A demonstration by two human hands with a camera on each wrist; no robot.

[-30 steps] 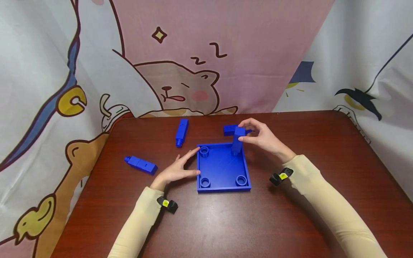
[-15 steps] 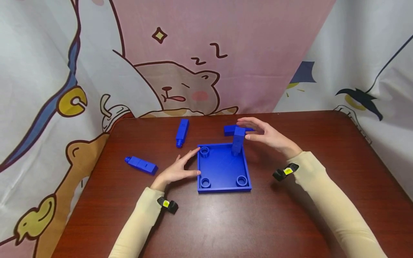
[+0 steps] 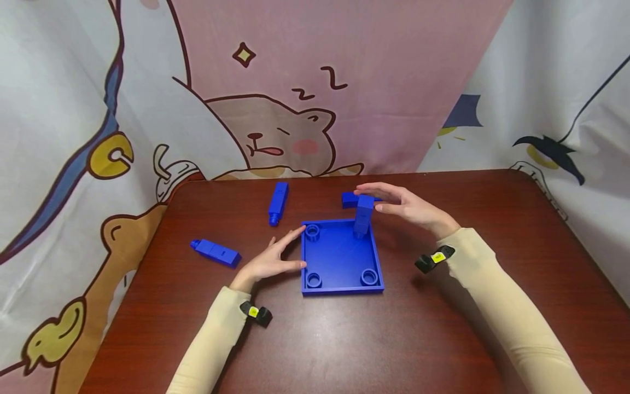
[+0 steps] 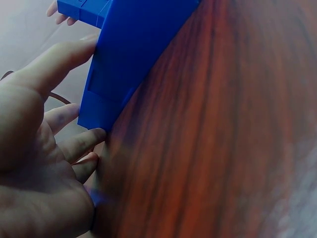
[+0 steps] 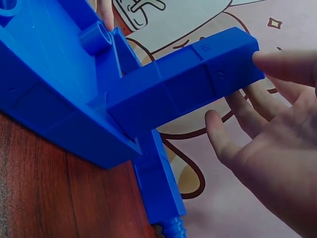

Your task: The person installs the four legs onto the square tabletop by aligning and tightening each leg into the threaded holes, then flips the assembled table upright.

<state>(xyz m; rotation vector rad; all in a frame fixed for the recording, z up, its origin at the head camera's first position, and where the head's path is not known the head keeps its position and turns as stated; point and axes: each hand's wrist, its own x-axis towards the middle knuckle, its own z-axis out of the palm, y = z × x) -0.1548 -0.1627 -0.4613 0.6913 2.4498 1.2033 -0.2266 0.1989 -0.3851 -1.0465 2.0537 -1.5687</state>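
Note:
A blue square panel (image 3: pixel 341 254) with a raised rim lies on the table, round sockets showing at three of its corners. At its far right corner a blue square post (image 3: pixel 364 213) stands upright. My right hand (image 3: pixel 412 207) is beside the top of that post, fingers extended behind it; in the right wrist view the thumb (image 5: pixel 285 66) overlaps the post's top end. My left hand (image 3: pixel 268 262) rests at the panel's left side. Its thumb and index finger are spread along the rim, and in the left wrist view fingertips touch the panel's edge (image 4: pixel 119 59).
Behind the panel lies another blue post (image 3: pixel 349 200), its threaded end visible in the right wrist view. Two more posts with threaded ends lie to the left, one at the back (image 3: pixel 278 202) and one nearer (image 3: pixel 216 253). A printed curtain (image 3: pixel 384 98) hangs behind the wooden table (image 3: pixel 344 345).
My right hand has loosened its grip on the upright post and drawn slightly right, then its fingers moved a little left behind the top. The post stays standing. My left hand stays put.

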